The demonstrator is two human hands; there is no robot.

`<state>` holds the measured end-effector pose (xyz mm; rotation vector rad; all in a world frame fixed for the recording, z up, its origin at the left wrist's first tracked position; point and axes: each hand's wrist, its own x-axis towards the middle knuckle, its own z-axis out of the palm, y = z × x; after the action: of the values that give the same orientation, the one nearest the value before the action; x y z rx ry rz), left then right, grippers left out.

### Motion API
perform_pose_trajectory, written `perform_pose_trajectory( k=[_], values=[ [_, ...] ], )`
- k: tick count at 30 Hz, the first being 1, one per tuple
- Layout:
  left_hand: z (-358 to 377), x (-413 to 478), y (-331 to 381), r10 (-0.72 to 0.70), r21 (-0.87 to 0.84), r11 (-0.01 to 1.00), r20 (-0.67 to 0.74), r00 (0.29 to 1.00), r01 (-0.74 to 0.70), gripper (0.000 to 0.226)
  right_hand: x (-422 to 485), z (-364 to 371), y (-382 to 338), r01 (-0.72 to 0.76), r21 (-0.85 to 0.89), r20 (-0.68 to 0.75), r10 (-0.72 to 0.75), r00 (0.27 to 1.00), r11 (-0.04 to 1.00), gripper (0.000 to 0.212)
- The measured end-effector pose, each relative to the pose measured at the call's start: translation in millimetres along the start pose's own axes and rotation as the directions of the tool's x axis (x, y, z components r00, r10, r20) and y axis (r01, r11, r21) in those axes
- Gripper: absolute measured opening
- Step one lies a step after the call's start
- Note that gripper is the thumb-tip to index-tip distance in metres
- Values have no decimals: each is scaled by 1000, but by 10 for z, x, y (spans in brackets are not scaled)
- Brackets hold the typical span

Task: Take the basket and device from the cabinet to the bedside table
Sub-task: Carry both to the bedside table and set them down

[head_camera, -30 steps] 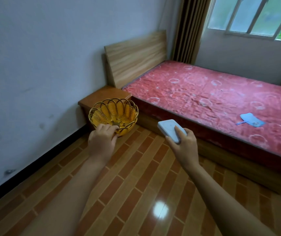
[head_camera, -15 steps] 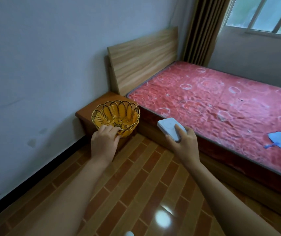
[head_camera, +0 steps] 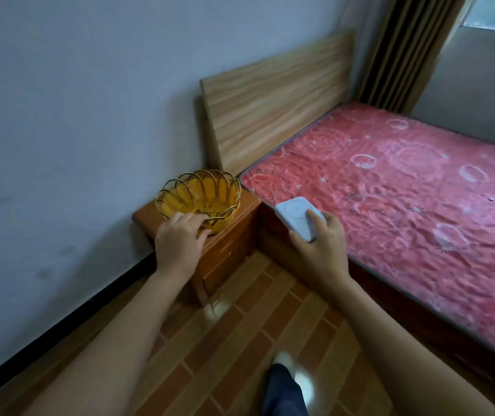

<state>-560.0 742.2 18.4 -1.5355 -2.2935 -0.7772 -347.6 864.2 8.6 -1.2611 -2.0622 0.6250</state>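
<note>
A yellow woven basket (head_camera: 201,196) with looped wire rim hangs over the top of the brown wooden bedside table (head_camera: 234,235); whether its base touches the wood I cannot tell. My left hand (head_camera: 178,240) grips the basket's near rim. My right hand (head_camera: 319,244) holds a flat white device (head_camera: 295,216) with a ring mark on its face, in the air to the right of the table, above the bed's edge.
A bed with a red patterned mattress (head_camera: 405,205) and a wooden headboard (head_camera: 276,100) stands right of the table. A grey wall (head_camera: 75,115) runs along the left. Brown curtain (head_camera: 402,49) at the back. Tiled floor (head_camera: 240,340) below, with my leg (head_camera: 283,391) in view.
I have stepped closer to the bedside table. The basket has moved from in front of the table to over its top, and the device has come forward beside it.
</note>
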Motion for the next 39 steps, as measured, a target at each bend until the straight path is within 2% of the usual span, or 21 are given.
perform_pose_trajectory(
  k=[8, 14, 24, 29, 35, 39],
  values=[
    [612, 996, -5, -223, 42, 973, -45, 974, 225, 26, 1470, 270, 257, 113, 30, 142, -116, 983, 993, 58],
    [894, 1370, -159, -324, 99, 939, -60, 944, 329, 26, 2152, 647, 300, 166, 83, 227, -181, 957, 983, 58],
    [1350, 1958, -886, -456, 157, 873, -75, 887, 462, 24, 3081, 1564, 135, 240, 97, 351, -259, 900, 966, 60],
    [1629, 2365, -1280, -485, 178, 854, -68, 872, 489, 23, 3593, 1981, 4, 261, 85, 360, -274, 892, 962, 60],
    [1882, 2705, -1457, -487, 180, 855, -45, 872, 487, 26, 3936, 2339, 9, 247, 81, 431, -258, 865, 965, 61],
    [2044, 2795, -1563, -563, 208, 805, -30, 826, 556, 27, 4178, 2555, 75, 280, 85, 482, -285, 828, 956, 59]
  ],
)
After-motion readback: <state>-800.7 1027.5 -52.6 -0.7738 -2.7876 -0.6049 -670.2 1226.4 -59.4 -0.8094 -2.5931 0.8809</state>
